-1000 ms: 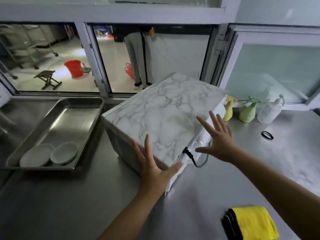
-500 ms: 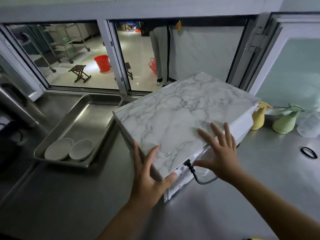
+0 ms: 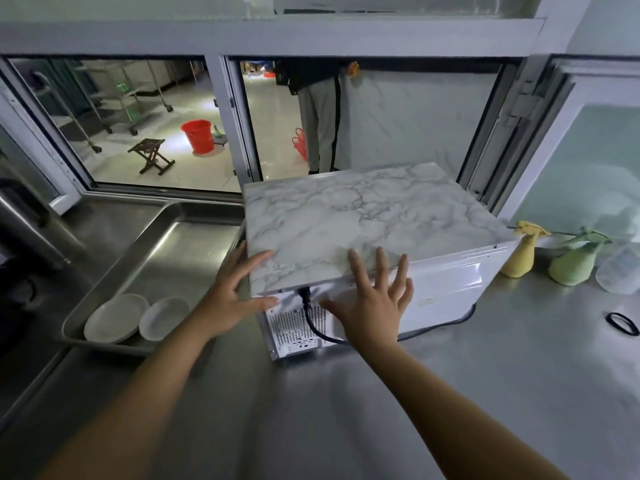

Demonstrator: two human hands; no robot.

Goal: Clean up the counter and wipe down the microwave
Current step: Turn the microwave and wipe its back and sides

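So the microwave (image 3: 363, 230), the one with the marble-look top, sits on the steel counter (image 3: 346, 410) right by the serving window, back panel facing the camera. Both hands are on its near edge with fingers spread flat, not gripping anything: left hand (image 3: 235, 296) at the back-left corner, right hand (image 3: 375, 303) over the top edge beside the black power cord (image 3: 311, 323). A metal tray (image 3: 166, 244) with two white dishes (image 3: 138, 318) is just left. Yellow spray bottle (image 3: 521, 254) and green spray bottle (image 3: 576, 261) stand to the right.

The microwave (image 3: 363, 230) is touched by both hands; left of the left hand (image 3: 232, 299), two plates (image 3: 116, 318) are kept in a tray (image 3: 194, 237); right of the right hand (image 3: 375, 303), spray bottles (image 3: 519, 254) are found.
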